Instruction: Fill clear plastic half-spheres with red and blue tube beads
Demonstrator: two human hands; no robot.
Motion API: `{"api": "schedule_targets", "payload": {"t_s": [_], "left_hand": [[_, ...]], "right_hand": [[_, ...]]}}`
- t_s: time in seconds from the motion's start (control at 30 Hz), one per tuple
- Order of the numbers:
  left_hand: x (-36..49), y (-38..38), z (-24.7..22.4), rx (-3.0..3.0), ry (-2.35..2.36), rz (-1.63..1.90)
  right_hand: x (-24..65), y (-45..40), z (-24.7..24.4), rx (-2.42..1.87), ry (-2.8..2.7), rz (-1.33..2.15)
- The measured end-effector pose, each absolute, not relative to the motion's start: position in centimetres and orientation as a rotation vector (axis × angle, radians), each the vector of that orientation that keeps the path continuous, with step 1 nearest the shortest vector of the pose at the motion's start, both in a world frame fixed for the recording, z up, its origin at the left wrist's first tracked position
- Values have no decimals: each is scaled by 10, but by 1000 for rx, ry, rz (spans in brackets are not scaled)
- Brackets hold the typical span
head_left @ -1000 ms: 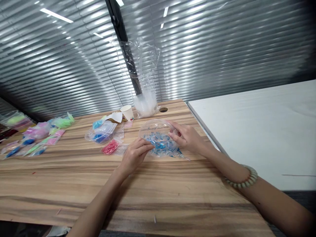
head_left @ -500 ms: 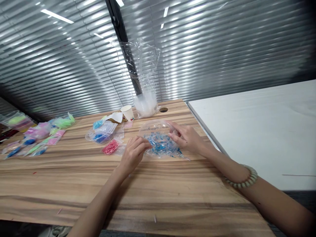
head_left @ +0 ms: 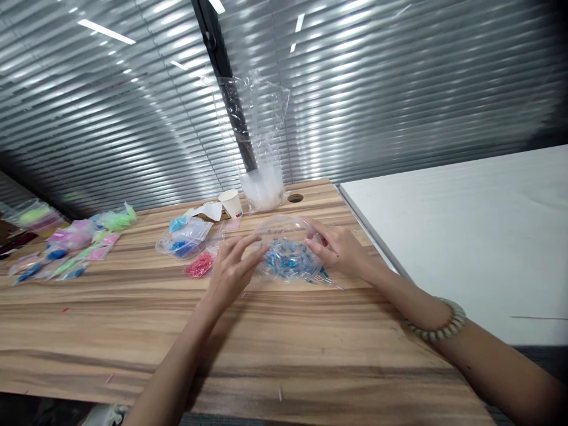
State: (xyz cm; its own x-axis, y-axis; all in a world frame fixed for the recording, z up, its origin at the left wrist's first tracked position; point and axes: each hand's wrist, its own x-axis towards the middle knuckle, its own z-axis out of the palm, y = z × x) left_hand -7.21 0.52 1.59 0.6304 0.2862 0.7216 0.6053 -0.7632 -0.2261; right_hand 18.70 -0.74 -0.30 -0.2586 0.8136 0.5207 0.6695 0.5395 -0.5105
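Observation:
A clear plastic bowl point(head_left: 284, 223) stands on the wooden table, with small blue pieces point(head_left: 288, 260) showing through it. A few blue and clear bits lie just outside its right side. My right hand point(head_left: 335, 247) grips the bowl's right rim, thumb in front and fingers behind. At the left rim is my left hand point(head_left: 233, 269), its fingers apart and the fingertips close to the bowl; whether they touch it I cannot tell. A bag of red pieces point(head_left: 200, 265) lies just left of my left hand.
Behind the bowl stand a paper cup point(head_left: 231, 203) and a tall clear bag of white plastic containers point(head_left: 264, 186). A lidded tub with blue contents point(head_left: 183, 242) sits to the left. Several colourful bags point(head_left: 73, 236) lie farther left. A white table point(head_left: 479, 236) adjoins on the right.
My left hand has drawn slightly left and its fingers have spread from a pinch at the bowl's left side. My right hand keeps its hold on the rim.

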Motion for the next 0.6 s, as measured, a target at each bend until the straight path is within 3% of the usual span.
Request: {"api": "schedule_targets", "payload": {"t_s": [0.17, 0.4, 0.6], "left_hand": [[-95, 21, 23, -2371, -1195, -1132], [-114, 29, 22, -2764, -1625, -522], [-110, 23, 24, -2764, -1696, -390]], "right_hand": [[189, -6, -5, -1238, -1924, 196], [188, -7, -3, -1260, -1901, 185], [188, -8, -1, -1266, -1919, 195]]}}
